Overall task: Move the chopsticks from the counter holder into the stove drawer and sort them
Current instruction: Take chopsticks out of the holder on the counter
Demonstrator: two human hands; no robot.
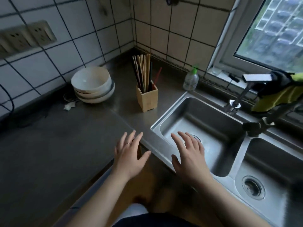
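Both hands low in frame, palms down, fingers spread, holding nothing. Your left hand (129, 154) is over the counter (49, 145) edge, ring (127, 143) on one finger. Your right hand (188, 154) is over the near-left corner of the sink (205, 115). Contact with either surface: can't tell from this angle.

Task item: chopsticks (142, 69) stand upright, bunched, in the holder (147, 100), 12 o'clock from the hands and well apart from them. Mostly pale sticks, a few dark, one red leaning toward 1 o'clock. Holder sits on the counter just beside the sink's far-left corner.

Stacked bowls (91, 84) at 9 o'clock of the holder, bottle (191, 79) at 2 o'clock, faucet (236, 102) with yellow cloth (278, 95) at 3 o'clock.
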